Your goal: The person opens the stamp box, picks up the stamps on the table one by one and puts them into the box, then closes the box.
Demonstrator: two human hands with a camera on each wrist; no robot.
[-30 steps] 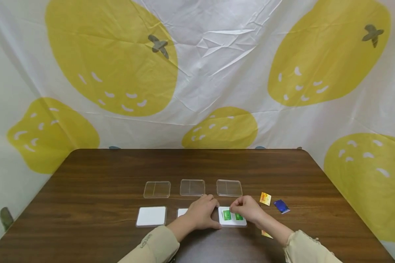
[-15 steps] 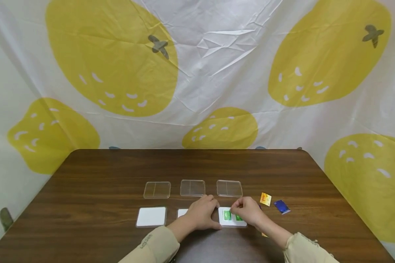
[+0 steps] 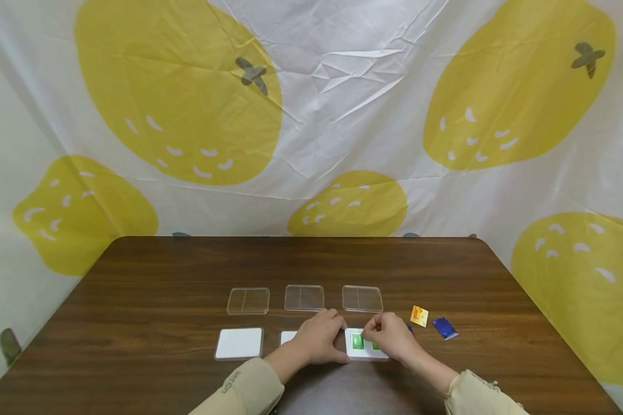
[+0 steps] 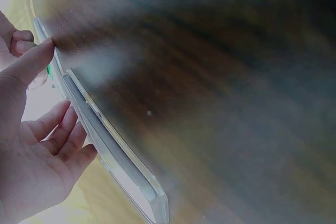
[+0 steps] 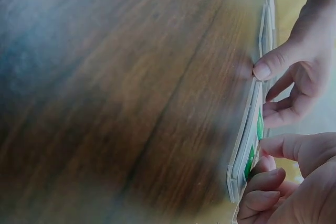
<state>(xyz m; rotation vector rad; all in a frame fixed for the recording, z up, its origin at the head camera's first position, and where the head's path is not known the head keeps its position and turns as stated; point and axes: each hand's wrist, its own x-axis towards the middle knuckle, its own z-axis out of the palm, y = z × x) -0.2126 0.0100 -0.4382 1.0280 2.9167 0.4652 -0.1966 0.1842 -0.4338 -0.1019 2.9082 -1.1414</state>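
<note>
Step probably wants light fingertips: brace the case [image 3: 355, 354], nudge the green square [image 3: 357, 341] flat, no creasing. Left hand [image 3: 318, 337] grips the case's left corners. Right hand [image 3: 388, 334] curled; can't tell if pinching. Case between both, lower right of head-view centre; second green square [image 3: 376, 346] half under right hand.

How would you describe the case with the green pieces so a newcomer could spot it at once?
On the dark wooden table, nearer the person than the row of clear trays, lie three white-topped cases. Take the rightmost case, with the right hand over its right part. Only it shows green pieces; what shows of its neighbours' tops is plain white.
</note>
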